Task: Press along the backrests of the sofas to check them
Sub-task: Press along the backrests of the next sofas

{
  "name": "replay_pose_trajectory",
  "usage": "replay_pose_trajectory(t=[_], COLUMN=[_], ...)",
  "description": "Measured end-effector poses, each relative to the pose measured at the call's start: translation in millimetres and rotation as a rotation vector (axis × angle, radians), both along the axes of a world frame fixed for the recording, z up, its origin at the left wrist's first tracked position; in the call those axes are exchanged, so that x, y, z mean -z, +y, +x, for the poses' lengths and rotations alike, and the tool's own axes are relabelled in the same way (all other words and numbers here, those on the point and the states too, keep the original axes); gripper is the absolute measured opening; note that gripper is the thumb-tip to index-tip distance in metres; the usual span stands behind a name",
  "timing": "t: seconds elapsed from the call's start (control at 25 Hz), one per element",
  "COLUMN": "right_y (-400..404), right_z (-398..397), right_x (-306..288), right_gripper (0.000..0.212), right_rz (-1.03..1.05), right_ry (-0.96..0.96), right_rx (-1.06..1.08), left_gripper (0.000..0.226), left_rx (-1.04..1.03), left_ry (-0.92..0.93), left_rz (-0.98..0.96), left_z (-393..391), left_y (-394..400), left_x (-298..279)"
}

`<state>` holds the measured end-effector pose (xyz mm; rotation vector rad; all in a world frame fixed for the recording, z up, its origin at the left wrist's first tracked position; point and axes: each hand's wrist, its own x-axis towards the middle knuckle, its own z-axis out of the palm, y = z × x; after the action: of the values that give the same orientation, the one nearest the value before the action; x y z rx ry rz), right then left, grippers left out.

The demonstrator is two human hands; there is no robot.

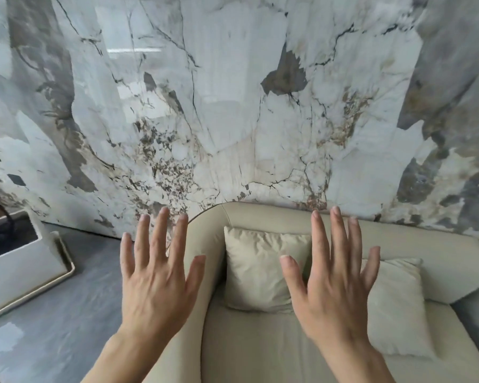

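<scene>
Reaching toward sofa backrest (274, 214), left hand (155, 283) and right hand (332, 288) spread wide, empty, palms down, poised for pressing; cushion (257, 266) between them.

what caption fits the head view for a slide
Both open hands, left hand and right hand, raised above a beige sofa against a marble wall.

No readable text, labels, brands or numbers anywhere in view
</scene>
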<state>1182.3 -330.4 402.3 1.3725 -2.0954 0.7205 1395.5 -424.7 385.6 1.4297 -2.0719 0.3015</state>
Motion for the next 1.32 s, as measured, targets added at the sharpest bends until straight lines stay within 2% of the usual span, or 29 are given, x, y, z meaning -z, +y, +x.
replay_pose_trajectory(t=[0.32, 0.84, 1.08, 1.32], right_y=[-27.2, -103.3, -180.3, -277.5], right_z=[25.0, -37.0, -43.3, -62.2], right_x=[-6.2, 18.0, 53.3, 127.7], right_gripper=[0.072, 0.072, 0.071, 0.072], right_rz=[-0.009, 0.050, 0.181, 0.331], right_ry=[0.014, -0.054, -0.054, -0.119], right_rx=[0.110, 0.054, 0.085, 0.176], left_gripper=[0.066, 0.066, 0.066, 0.066], left_rx=[0.113, 0.142, 0.213, 0.309], left_ry=[0.017, -0.082, -0.123, -0.182], left_rz=[-0.014, -0.009, 0.059, 0.190], left_z=[13.0, -58.1, -71.4, -97.6], left_y=[-52.4, -120.6, -217.3, -332.3], left_x=[-7.9, 10.0, 49.0, 135.2])
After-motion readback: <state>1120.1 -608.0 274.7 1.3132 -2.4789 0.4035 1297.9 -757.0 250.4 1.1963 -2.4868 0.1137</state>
